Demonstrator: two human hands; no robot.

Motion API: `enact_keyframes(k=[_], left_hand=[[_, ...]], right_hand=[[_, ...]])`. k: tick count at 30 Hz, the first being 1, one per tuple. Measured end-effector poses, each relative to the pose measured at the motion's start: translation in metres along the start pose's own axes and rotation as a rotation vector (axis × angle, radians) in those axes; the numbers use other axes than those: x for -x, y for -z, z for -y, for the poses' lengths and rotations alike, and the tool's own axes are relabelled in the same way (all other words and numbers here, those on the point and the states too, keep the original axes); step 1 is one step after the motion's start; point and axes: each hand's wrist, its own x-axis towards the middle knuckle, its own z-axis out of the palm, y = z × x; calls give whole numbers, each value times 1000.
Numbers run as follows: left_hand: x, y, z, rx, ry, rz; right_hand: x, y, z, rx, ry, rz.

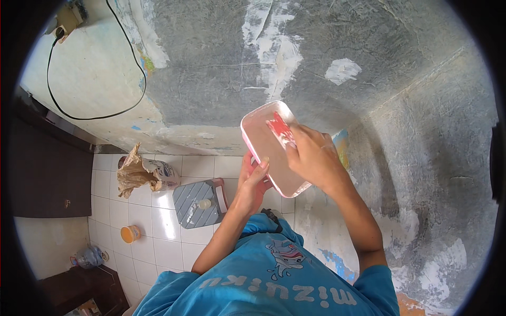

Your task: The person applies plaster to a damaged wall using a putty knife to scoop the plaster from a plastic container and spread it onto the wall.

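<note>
My left hand (253,179) grips a pinkish-white rectangular tub (263,142) by its left side, held tilted in front of the wall. Its inside is coated with pale greyish paste. My right hand (311,152) is closed on a red putty scraper (279,125) smeared with white paste, held inside the tub. The grey wall (337,37) beyond carries rough white patches of filler (342,70).
On the tiled floor (168,247) are a torn paper sack (134,174), a grey step stool (195,210), an orange bucket (129,234) and a water jug (87,258). A black cable (97,117) loops at the upper left. Dark furniture (52,163) stands left.
</note>
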Motion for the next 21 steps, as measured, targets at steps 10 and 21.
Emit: enact_keyframes(k=[10, 21], left_hand=[[0, -1, -5, -11, -22, 6], [2, -1, -3, -38, -23, -36]], right_hand=[[-3, -1, 1, 29, 51, -114], [-6, 14, 9, 160, 16, -21]])
